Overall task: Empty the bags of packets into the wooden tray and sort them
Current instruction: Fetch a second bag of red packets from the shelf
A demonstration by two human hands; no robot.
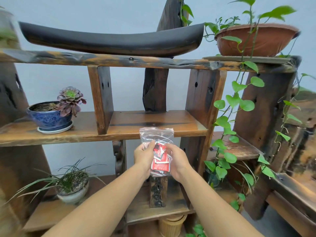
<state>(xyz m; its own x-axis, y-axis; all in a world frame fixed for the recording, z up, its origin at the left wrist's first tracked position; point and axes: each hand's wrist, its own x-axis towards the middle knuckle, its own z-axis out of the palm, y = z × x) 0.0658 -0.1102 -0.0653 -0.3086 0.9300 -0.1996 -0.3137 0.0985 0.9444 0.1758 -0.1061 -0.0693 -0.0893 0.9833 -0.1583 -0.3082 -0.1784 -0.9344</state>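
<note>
Before the wooden shelf unit (153, 124), at the middle of the head view, two hands meet around one clear plastic bag (158, 139). The left hand (143, 155) closes its fingers on the left side of the bag, and the right hand (177, 159) closes on the right side, so both hands grip the bag in the air, in front of the middle shelf edge. The bag is thin, shiny and wrinkled, with a zip strip on top. Inside it are red packets (160, 159), flat and rectangular, some with white edges; I cannot count them exactly because they overlap.

The shelf unit is made of dark, rough, old wood with holes and burnt-looking marks. On its top board lies one long black curved tray (111, 39), shaped like a boat. I count four potted plants: one purple-green succulent in a blue patterned ceramic pot (49, 117) on a white saucer, one grass-like plant in a pale round pot (73, 192), one trailing vine in a wide brown bowl pot (256, 40) at the top right, and one vine in a dark pot (212, 177) low at the right, partly hidden by leaves. One woven basket (171, 224) stands at the bottom.
</note>
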